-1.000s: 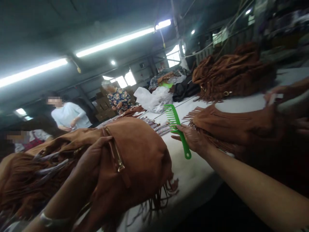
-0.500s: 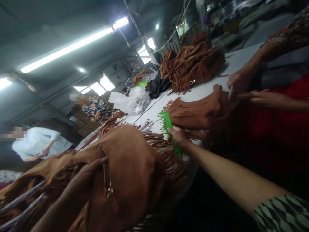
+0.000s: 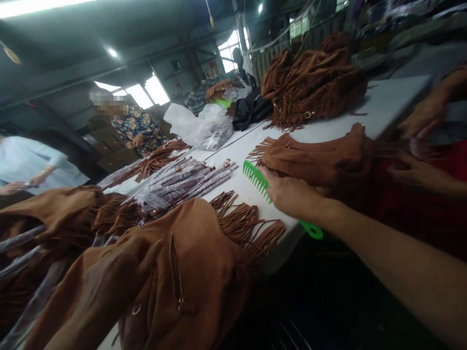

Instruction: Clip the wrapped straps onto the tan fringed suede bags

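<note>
A brown fringed bag [image 3: 204, 253] with a zipper lies at the near edge of the table, its fringe [image 3: 242, 218] spread to the right. On its left side my left hand [image 3: 127, 262] grips the bag's material. A green comb [image 3: 257, 179] is held in my right hand [image 3: 292, 194], above the table beyond the fringe, its teeth clear of the strands. Just past my right hand lies a second brown bag [image 3: 314, 158] with its fringe pointing left.
Wrapped straps [image 3: 175, 182] lie on the white table [image 3: 397, 97] behind the near bag. Farther back are a plastic bag [image 3: 204, 126] and piled brown bags [image 3: 314, 87]. A co-worker's hands [image 3: 426, 116] are at the right; two people stand at the left.
My right hand has lifted the comb off the near bag's fringe and turned it. My left hand still grips the bag, whose fringe now lies more gathered. The view has shifted.
</note>
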{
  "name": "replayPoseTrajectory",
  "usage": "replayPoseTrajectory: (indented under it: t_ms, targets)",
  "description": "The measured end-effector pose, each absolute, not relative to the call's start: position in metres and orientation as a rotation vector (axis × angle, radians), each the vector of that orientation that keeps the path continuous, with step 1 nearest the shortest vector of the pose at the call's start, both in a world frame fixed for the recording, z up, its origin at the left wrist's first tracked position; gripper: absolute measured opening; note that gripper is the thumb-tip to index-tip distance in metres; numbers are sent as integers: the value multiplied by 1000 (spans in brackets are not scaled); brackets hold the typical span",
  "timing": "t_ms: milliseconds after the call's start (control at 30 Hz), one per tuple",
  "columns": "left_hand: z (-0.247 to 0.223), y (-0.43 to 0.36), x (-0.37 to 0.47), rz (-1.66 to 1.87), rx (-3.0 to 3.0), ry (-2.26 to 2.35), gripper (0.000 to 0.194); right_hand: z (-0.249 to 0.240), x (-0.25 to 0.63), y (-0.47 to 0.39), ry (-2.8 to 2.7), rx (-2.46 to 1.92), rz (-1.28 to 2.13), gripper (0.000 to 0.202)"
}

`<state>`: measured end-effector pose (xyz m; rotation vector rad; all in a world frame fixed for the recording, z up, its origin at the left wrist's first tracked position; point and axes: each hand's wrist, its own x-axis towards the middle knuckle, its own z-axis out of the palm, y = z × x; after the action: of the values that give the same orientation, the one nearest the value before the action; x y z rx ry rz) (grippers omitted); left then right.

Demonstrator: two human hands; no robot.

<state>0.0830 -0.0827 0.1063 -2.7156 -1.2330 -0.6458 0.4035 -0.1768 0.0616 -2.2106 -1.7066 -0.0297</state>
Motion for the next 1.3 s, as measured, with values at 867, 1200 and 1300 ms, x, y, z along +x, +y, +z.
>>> replayPoseTrajectory:
  t_ms: [867,1200,1300]
  targets:
    - [3,-43,146,-450,-3579,-394,47,41,446,-136,-1750,-2636,64,58]
    - [4,-40,152,-545,-3526,-407,42,57,344,-156,-2154,-2521,-61,69]
    - [1,-40,151,-574,-3493,-397,42,38,302,-155,-2378,-2456,63,69]
